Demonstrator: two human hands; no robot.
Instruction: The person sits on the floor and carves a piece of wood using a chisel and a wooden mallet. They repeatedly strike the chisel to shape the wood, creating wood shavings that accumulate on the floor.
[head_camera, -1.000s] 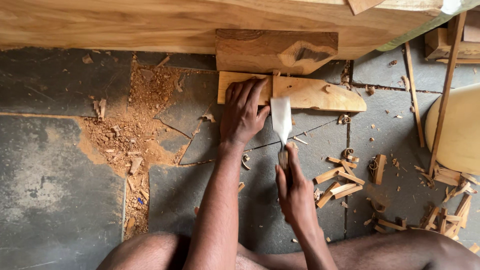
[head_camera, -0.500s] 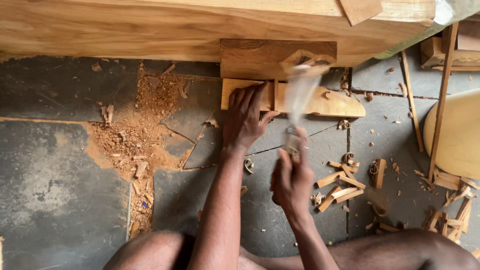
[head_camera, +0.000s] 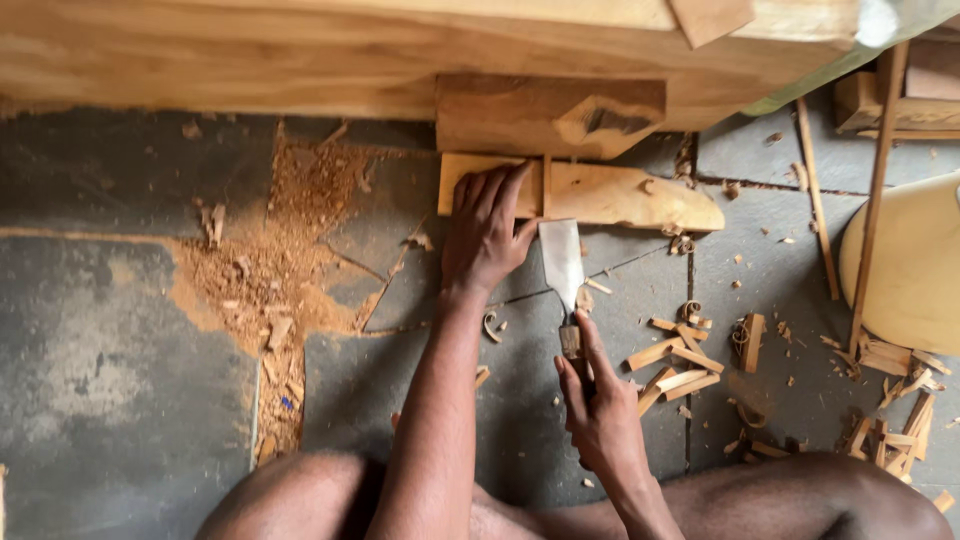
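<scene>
My left hand presses flat on the left end of a pale flat wood piece lying on the dark stone floor. My right hand grips the handle of a broad metal chisel. Its blade points away from me and its edge rests against the near side of the wood piece, just right of my left thumb. A darker wood block sits directly behind the piece, under a big timber beam.
Sawdust and chips are heaped on the floor to the left. Small wood offcuts lie right of the chisel, more at the far right. A pale round board and thin sticks stand right. My legs frame the bottom edge.
The chisel was swung up and blurred half a second ago; now it is back down with its edge against the wood piece. My left hand has stayed on the piece.
</scene>
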